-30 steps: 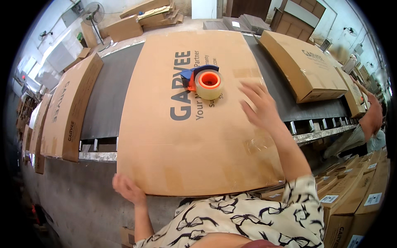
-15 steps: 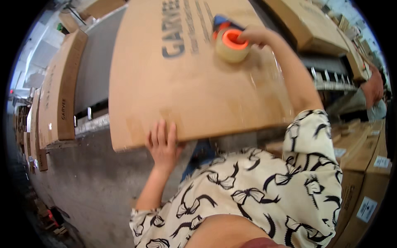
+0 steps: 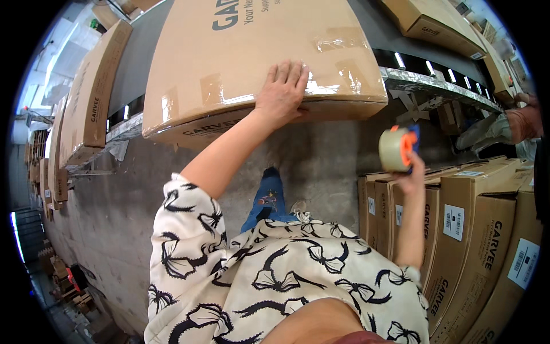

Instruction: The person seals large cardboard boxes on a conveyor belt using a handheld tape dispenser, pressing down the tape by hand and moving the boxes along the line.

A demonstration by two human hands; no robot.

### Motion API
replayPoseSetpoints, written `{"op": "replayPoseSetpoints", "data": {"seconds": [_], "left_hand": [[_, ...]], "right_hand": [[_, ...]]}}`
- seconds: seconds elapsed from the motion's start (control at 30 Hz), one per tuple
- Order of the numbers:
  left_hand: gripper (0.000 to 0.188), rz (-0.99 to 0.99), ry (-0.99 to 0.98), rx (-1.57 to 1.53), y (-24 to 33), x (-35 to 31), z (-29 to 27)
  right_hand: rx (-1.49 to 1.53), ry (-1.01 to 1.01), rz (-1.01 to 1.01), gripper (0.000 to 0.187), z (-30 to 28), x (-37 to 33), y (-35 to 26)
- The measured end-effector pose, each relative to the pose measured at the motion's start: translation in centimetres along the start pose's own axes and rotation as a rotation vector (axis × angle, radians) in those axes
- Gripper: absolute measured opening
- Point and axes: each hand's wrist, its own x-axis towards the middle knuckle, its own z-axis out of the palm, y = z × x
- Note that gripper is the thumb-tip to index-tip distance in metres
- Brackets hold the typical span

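A large flat cardboard box point(image 3: 229, 71) lies on the conveyor before me, its near end jutting past the conveyor's edge. Strips of clear tape shine along that end and near its right corner. My left hand point(image 3: 282, 92) rests on the box's near edge, fingers stretched over the top face and the thumb side down along the end. Off to the right, away from the box, my right hand point(image 3: 411, 172) grips a tape dispenser point(image 3: 399, 148), with a wide tape roll, an orange hub and a blue part. The dispenser is held in the air above the floor.
Cardboard boxes point(image 3: 452, 229) with white labels stand in a row at my right. More boxes point(image 3: 94, 97) sit along the conveyor point(image 3: 134, 63) on the left, and another box point(image 3: 438, 26) lies far right. A person's arm point(image 3: 522, 120) shows at the right rim.
My right hand has left the box top with the tape dispenser and swung down to the right. My left hand has slid rightward along the near edge. More tape shows on that end.
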Motion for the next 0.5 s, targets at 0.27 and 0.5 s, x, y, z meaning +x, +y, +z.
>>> {"op": "replayPoseSetpoints", "data": {"seconds": [0.27, 0.5], "left_hand": [[0.092, 0.137, -0.082, 0.051, 0.1, 1.4, -0.2], [0.088, 0.12, 0.06, -0.017, -0.7, 0.7, 0.4]], "right_hand": [[0.119, -0.008, -0.07, 0.047, -0.5, -5.6, 7.4], [-1.329, 0.093, -0.996, 0.059, 21.7, -5.2, -5.2]]}}
